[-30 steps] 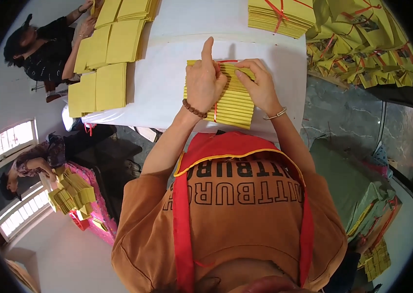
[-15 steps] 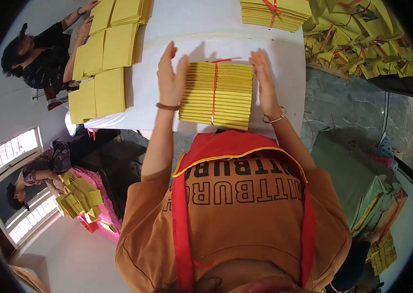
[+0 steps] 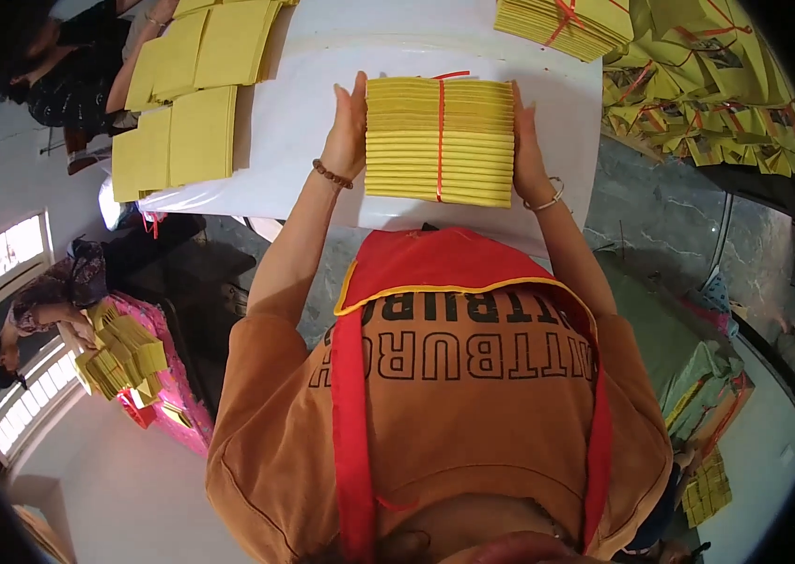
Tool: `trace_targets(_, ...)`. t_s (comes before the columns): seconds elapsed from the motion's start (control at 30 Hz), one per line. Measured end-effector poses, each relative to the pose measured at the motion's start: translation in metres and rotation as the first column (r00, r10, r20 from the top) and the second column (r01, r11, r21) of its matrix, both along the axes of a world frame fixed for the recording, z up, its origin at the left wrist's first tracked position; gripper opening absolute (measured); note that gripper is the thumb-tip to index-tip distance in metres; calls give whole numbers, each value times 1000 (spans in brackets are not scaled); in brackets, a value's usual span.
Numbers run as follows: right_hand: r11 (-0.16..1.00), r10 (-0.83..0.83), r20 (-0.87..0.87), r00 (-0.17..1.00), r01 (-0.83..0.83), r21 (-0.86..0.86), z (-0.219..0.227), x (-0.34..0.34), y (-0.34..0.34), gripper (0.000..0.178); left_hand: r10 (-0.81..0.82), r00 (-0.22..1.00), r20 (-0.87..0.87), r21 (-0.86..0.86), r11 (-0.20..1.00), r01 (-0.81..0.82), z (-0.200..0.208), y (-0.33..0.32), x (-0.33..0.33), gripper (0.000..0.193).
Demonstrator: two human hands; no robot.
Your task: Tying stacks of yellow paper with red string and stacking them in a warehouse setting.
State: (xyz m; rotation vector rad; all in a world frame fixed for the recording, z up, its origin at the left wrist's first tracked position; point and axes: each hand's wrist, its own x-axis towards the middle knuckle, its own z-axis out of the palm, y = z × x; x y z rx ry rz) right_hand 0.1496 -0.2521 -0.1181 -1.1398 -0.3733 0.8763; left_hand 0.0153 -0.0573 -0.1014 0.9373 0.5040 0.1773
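A bundle of folded yellow paper (image 3: 397, 141) lies before me near the front edge of the white table (image 3: 313, 174). Its folded edges face up in even rows, and a red tie (image 3: 441, 150) runs round its middle with a loose end sticking out at the far side. Against the bundle's left side presses my left hand (image 3: 348, 132), fingers fairly straight. My right hand (image 3: 528, 146) presses the opposite side, so the bundle is held between both palms. The palms themselves are partly hidden.
Flat stacks of yellow paper (image 3: 202, 132) cover the table's left side, where a co-worker (image 3: 78, 89) stands. Another tied bundle (image 3: 567, 23) lies far right, beside a heap of tied yellow paper (image 3: 698, 85). A second co-worker (image 3: 59, 287) sits at a pink-covered table (image 3: 181, 399).
Both hands have closed in from beside the bundle and now press its two sides. The bundle sits squarer and farther from me. The whole view has shifted a little.
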Motion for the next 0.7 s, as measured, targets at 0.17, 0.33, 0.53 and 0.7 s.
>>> trace_targets(0.17, 963, -269, -232, 935, 262, -59, -27, -19, 0, 51, 115, 992, 45, -108, 988, -109, -32, -23, -7, 72)
trace_targets(0.33, 970, -135, -427, 894, 206, 126, -5, 2, 16, 48, 80, 994, 69, -251, 966, -60, -29, -11, 3, 66)
trace_targets(0.53, 990, -133, -278, 951, 143, 16, -9, 15, 22, 49, 18, 1000, -24, -160, 987, -22, -42, -3, 10, 62)
trace_targets(0.7, 963, -266, -110, 958, 268, 5, -21, 6, 15, 48, 155, 986, 56, -188, 972, -142, -40, -17, 19, 61)
